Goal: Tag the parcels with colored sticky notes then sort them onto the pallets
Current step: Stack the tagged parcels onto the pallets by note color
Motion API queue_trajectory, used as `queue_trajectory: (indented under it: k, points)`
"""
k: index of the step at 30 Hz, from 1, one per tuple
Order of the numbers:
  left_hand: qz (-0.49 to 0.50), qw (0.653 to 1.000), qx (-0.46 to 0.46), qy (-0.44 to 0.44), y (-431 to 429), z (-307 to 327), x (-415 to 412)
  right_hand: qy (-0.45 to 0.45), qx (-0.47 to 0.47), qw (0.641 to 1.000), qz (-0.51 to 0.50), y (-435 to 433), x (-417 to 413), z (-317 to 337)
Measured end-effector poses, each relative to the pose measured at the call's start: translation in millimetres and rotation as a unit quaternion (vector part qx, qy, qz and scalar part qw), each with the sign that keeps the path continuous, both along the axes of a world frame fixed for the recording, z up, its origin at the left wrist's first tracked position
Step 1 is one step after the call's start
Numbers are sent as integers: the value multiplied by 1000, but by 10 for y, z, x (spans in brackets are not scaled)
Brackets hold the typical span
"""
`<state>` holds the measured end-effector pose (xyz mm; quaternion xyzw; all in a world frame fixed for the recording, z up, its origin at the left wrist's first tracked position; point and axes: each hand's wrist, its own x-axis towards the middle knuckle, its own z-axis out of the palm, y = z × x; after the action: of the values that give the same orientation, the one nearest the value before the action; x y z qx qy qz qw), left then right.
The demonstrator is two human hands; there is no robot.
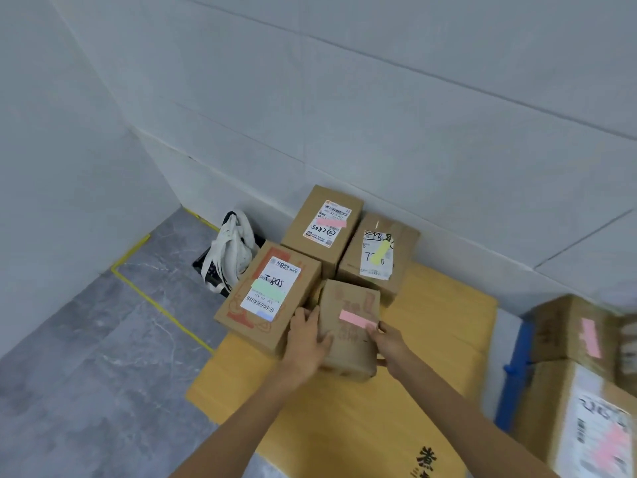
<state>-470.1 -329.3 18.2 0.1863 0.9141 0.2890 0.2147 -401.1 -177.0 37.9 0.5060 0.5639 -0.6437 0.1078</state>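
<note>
A small brown parcel (348, 339) with a pink sticky note (355, 319) on top sits on the yellow cardboard pallet (431, 326). My left hand (306, 343) holds its left side and my right hand (389, 343) holds its right side. Behind it stand three more parcels: one with a green note (267, 298), one with a pink note (324, 224), one with a yellow note (377, 253). All four are packed close together near the wall.
Pink-tagged parcels (582, 339) are stacked at the right on a blue pallet (515, 374). A white bag (229, 251) lies on the grey floor left of the parcels, beside yellow floor tape (151, 298). A grey wall runs behind.
</note>
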Motion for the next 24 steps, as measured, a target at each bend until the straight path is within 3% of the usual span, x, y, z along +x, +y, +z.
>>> queue_trajectory:
  k: [5, 11, 18, 24]
  points:
    - [17, 978, 205, -39, 248, 496, 204, 68, -7, 997, -24, 219, 371, 409]
    - [-44, 955, 286, -64, 985, 994, 685, 135, 90, 983, -90, 797, 1178, 972]
    - [-149, 932, 289, -157, 1900, 1292, 1683, 159, 200, 942, -218, 1535, 2549, 1317]
    - [-211, 932, 232, -182, 2412, 1118, 2344, 116, 198, 943, -241, 1857, 3318, 1159]
